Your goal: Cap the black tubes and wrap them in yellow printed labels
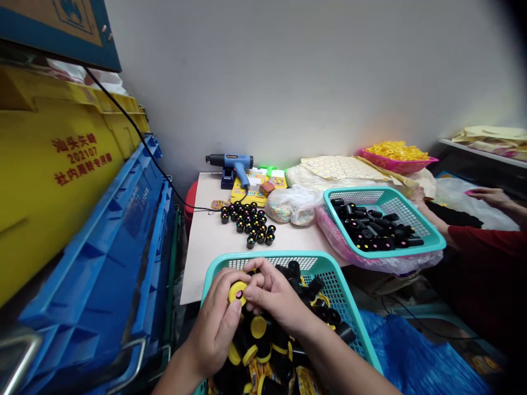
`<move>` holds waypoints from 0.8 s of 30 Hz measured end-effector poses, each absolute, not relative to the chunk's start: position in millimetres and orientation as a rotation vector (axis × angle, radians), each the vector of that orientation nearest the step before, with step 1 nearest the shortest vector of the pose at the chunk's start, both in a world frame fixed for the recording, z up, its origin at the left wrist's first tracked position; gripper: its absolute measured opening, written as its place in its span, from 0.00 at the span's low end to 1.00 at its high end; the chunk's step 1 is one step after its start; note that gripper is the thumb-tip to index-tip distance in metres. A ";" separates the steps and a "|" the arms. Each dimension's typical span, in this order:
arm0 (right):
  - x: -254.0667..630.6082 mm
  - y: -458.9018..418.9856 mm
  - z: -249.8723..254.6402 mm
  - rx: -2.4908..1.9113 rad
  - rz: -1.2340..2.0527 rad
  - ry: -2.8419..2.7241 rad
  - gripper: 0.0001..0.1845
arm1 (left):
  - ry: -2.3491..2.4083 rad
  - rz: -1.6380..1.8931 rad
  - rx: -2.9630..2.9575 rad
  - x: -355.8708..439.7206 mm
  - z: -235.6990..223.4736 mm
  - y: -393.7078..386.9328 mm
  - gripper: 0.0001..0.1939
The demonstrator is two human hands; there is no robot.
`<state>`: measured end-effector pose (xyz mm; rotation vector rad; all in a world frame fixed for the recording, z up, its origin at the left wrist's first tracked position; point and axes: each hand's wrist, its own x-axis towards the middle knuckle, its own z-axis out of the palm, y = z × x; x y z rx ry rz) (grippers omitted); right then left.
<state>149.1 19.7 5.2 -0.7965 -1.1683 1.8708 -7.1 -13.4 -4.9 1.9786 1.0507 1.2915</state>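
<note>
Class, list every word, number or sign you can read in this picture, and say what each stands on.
"汕头矢崎": yellow crate, in red.
"202107": yellow crate, below that.
"社内周转专用箱": yellow crate, bottom line; its last character is unclear.
A flame sign, no readable words: box at upper left.
Too small or blurred to read: the number on the blue crate, the print on the yellow packaging and the heat gun's marking.
</note>
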 end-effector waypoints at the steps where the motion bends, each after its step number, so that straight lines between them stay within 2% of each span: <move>1: 149.4 19.2 3.3 -0.773 1.885 -1.163 0.23 | 1.040 1.280 2.000 -7.0 -4.4 -13.3 0.14; 13: 154.2 19.9 -0.2 -0.676 1.900 -1.129 0.25 | 1.055 1.303 2.205 -3.3 -0.6 -14.1 0.18; 19: 155.6 17.8 -3.5 -0.639 1.888 -1.177 0.24 | 1.027 1.368 2.212 -4.5 -5.3 -14.3 0.26; 24: 153.8 15.0 -0.7 -0.615 1.895 -1.211 0.24 | 0.996 1.432 2.223 -8.2 -11.6 -16.3 0.25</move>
